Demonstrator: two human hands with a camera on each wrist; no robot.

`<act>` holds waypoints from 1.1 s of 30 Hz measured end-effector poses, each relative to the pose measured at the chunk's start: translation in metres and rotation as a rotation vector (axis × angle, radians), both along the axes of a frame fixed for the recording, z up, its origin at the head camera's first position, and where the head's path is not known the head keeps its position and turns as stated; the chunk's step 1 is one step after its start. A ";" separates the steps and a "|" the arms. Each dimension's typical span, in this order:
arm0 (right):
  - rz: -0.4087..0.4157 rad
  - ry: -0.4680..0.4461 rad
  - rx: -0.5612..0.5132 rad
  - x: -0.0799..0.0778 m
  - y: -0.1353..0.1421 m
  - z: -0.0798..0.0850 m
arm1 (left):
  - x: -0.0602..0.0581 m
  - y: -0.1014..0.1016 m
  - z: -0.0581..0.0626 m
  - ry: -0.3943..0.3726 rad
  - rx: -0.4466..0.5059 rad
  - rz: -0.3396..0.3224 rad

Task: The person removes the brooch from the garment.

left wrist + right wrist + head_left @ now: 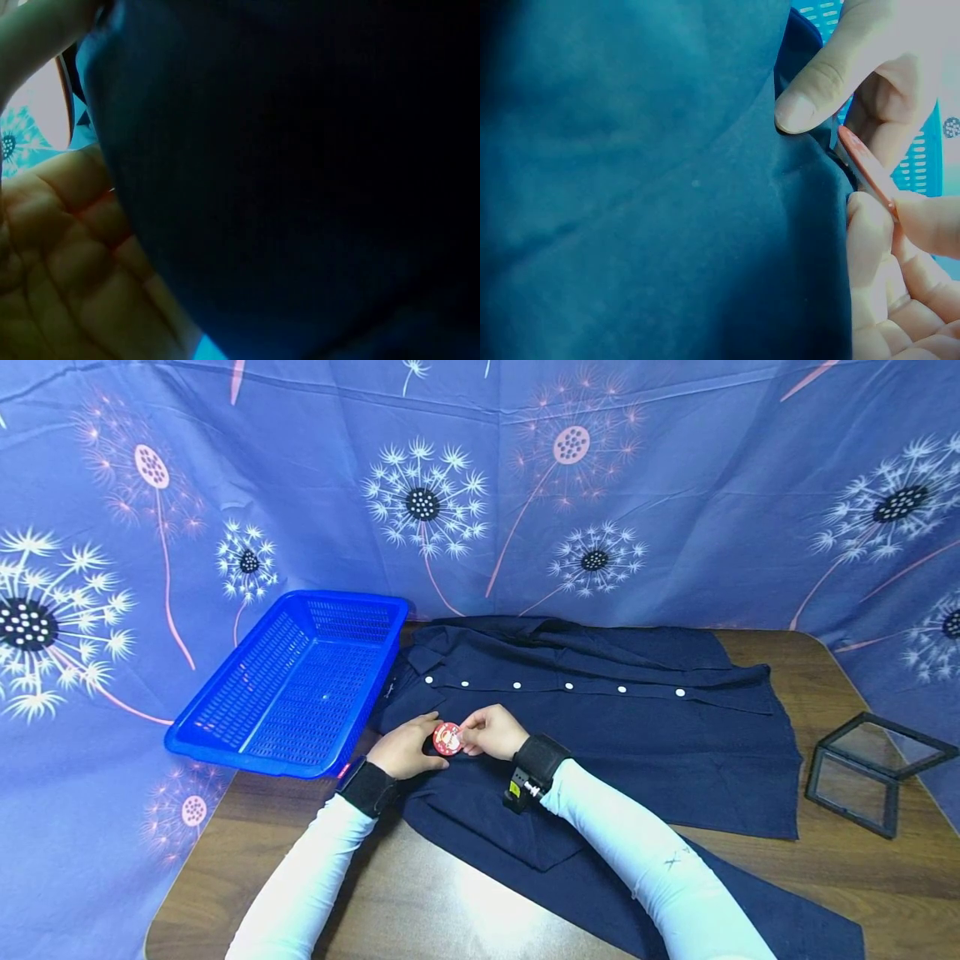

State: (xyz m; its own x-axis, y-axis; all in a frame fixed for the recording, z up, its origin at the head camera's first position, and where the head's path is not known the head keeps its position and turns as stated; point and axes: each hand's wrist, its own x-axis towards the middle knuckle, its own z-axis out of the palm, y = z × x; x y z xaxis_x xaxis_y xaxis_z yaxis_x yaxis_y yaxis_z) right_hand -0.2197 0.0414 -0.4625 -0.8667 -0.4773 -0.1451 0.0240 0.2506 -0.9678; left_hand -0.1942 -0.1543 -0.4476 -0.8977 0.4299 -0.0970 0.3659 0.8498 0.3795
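Navy cloth makes up the long-sleeved shirt (pixel 637 760) spread across the wooden surface (pixel 255 827), with a row of white buttons (pixel 517 685) running along its upper part. A round red badge (pixel 447 737) with a pale printed design is held over the shirt, near the collar end, between the two hands. The right hand (pixel 497 733) pinches it by the edge, thumb and forefinger clamped on it. The left hand (pixel 405 750) is just beside it; in the right wrist view its thumb presses the cloth with the fingers behind, clamped on the shirt. The left wrist view is mostly dark fabric and part of a palm. Both wrists wear black bands (pixel 543 760) over pale sleeves (pixel 315 868). A blue plastic basket (pixel 315 693) stands to the left of the shirt, and a black hinged frame (pixel 855 785) with clear panes lies unfolded to its right. Behind hangs a blue backdrop (pixel 480 410) printed with dandelions
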 end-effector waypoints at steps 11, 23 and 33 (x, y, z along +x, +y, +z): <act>0.009 0.004 0.006 0.003 -0.001 0.003 | 0.001 -0.001 0.001 0.006 -0.001 -0.004; 0.002 -0.005 0.024 0.005 -0.001 0.008 | 0.001 -0.001 0.003 0.016 0.001 -0.013; 0.001 -0.020 0.002 0.005 0.005 0.013 | -0.001 0.000 0.003 -0.008 -0.024 0.001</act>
